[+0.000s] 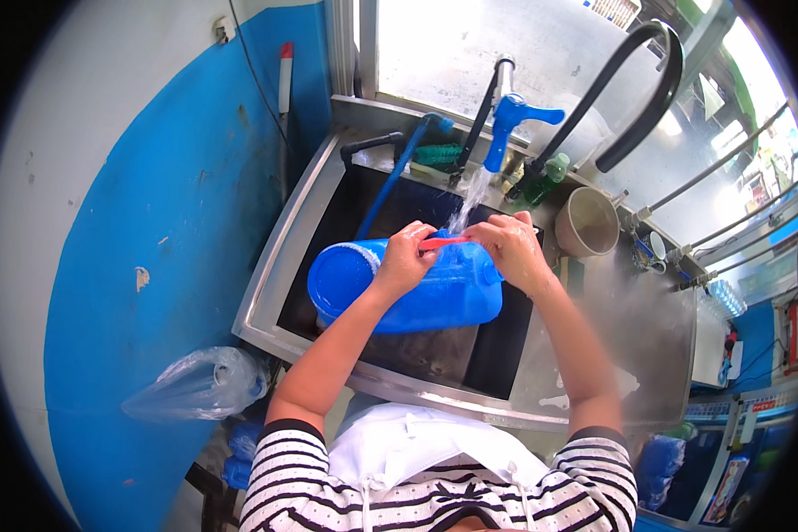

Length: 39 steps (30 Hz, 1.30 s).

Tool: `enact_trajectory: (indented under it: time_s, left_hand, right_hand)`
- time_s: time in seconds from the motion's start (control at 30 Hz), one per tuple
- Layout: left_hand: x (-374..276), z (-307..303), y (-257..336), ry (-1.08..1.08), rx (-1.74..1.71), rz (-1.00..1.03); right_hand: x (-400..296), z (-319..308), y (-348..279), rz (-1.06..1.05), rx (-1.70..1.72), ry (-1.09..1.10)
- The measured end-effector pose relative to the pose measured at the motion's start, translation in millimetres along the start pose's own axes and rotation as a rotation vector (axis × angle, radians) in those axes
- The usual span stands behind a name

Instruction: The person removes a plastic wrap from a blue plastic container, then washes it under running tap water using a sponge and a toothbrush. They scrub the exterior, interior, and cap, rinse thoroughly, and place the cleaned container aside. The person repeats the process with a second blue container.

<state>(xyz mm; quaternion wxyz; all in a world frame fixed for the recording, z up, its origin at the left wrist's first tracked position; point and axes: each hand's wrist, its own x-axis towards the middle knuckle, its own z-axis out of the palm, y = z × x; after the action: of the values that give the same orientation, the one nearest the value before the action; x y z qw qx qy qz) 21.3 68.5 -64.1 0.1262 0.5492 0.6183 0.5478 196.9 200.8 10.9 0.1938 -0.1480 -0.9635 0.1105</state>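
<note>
A large blue plastic water container point(432, 292) lies on its side across the stainless steel sink point(292, 349). Over its upper side, the thumb and fingers of my left hand point(407, 256) pinch one end of a red strip point(447, 243). My right hand point(509, 247) grips the strip's other end, near a round blue spout point(493, 271). Whether the strip is fixed to the container I cannot tell. Water point(471, 199) pours from the blue-handled tap point(505, 126) onto the container between my hands. Both hands are wet.
A blue hose point(392, 179) hangs into the basin on the left. A black curved spout point(665, 60), a green bottle point(548, 179) and a beige pot point(586, 223) stand behind and right. A clear plastic bag point(203, 386) hangs by the blue wall point(146, 219).
</note>
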Motion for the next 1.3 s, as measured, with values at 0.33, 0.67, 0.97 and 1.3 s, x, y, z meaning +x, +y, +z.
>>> enact_trajectory:
  time_s: [0.33,0.67,0.97,1.3]
  left_hand:
    - [5,-1,2,-0.066,-0.053,0.007]
    - [15,2,3,-0.075,-0.033,-0.015]
    - [17,9,5,-0.092,-0.103,0.010]
    - [16,5,7,-0.079,-0.109,-0.104]
  right_hand:
    - [3,-5,13,0.091,-0.100,-0.038]
    - [-1,-5,8,0.100,-0.080,-0.002]
    - [-5,-3,17,0.006,-0.019,-0.017]
    - [-16,3,31,0.380,-0.210,0.100]
